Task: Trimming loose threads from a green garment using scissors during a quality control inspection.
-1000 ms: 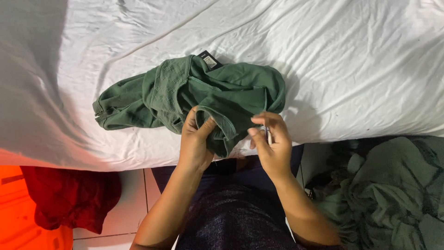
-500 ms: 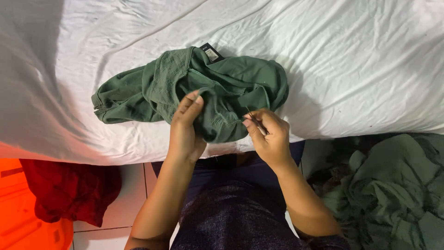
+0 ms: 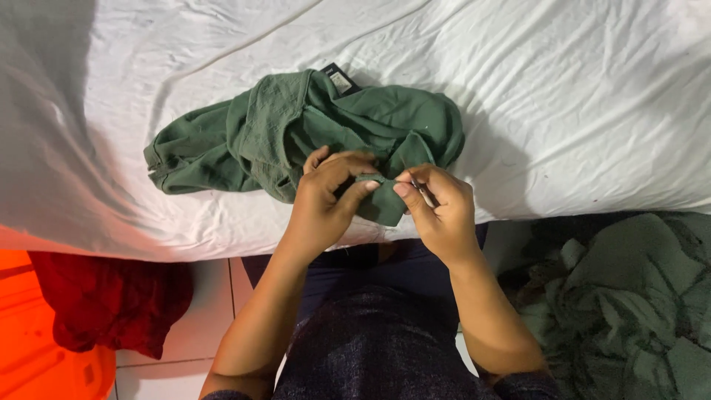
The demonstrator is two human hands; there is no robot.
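Both hands, the left hand and right hand, pinch an edge of a soft, light green garment crumpled on the white bedsheet, which looks limp, best gripped at its hem.

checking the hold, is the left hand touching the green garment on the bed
Touching. The head view shows the left hand pinching a fold of the green garment between thumb and fingers, with no gap, right beside the right hand.

Bed with wrinkled white sheet fills upper frame. Pale tiled floor below its near edge. Red cloth lower left, orange glow beside. Green heap lower right.
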